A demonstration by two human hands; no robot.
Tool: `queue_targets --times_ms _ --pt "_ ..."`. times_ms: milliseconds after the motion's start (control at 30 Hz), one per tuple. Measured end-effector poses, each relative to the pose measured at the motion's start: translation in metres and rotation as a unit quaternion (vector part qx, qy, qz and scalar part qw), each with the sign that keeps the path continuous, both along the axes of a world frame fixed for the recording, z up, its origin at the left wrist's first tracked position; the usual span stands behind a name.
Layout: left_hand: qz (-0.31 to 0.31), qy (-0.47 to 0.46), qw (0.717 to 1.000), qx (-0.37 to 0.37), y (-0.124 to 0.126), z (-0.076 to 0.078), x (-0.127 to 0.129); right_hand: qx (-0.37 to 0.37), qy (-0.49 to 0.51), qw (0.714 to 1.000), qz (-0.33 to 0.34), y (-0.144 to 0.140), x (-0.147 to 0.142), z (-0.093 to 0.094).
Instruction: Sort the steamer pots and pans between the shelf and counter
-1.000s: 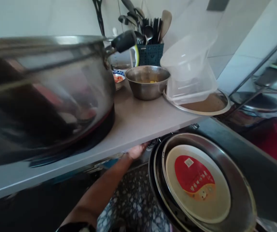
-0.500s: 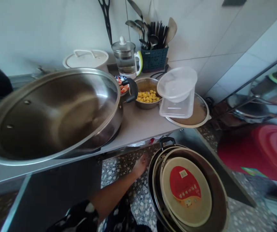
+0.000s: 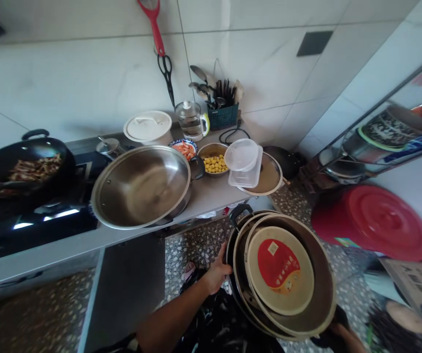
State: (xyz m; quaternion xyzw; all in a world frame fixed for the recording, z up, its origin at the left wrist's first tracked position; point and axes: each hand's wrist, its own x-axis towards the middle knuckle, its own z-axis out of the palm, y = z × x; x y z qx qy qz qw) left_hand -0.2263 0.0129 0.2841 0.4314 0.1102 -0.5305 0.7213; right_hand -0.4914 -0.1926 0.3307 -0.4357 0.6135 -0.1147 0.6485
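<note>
A nested stack of large metal pots [image 3: 324, 274] tilts towards me over the floor. Inside it lies a round cream-coloured disc with a red label [image 3: 282, 267]. My left hand [image 3: 218, 273] grips the left side of the stack, its thumb showing beside the dark outer pot. At the lower right, my right hand [image 3: 343, 331] is partly hidden, closed at the black handle on that side. Another black handle [image 3: 240, 214] sticks up at the top left of the stack. On the counter edge stands a wide stainless steel wok [image 3: 140, 191], which neither hand touches.
Bowls of yellow pieces [image 3: 215, 165] and orange pieces [image 3: 185, 148] stand on the counter, near stacked plastic containers [image 3: 243, 162]. A black wok with food [image 3: 30, 169] sits on the stove at left. A red lidded bucket [image 3: 372, 220] and an open cabinet door are nearby.
My left hand has closed on the side of the pot stack, and my right hand has come into view at the lower right. The view has widened, showing the stove and black wok.
</note>
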Motion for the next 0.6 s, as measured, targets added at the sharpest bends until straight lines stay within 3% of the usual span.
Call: queue_targets --times_ms 133,300,467,600 --pt "0.050 -0.018 0.998 -0.018 -0.007 0.031 -0.019 -0.041 0.028 0.999 0.001 -0.034 -0.008 0.023" --pt "0.074 -0.072 0.995 -0.011 -0.012 0.057 -0.021 -0.076 0.020 0.994 0.082 -0.061 0.002 0.064" --pt "0.080 -0.093 0.992 0.010 -0.005 0.068 -0.020 0.038 -0.110 0.988 0.097 -0.067 0.028 0.105" --pt "0.105 -0.088 0.991 0.011 0.001 0.071 -0.021 0.073 -0.151 0.981 0.096 -0.064 0.043 0.103"
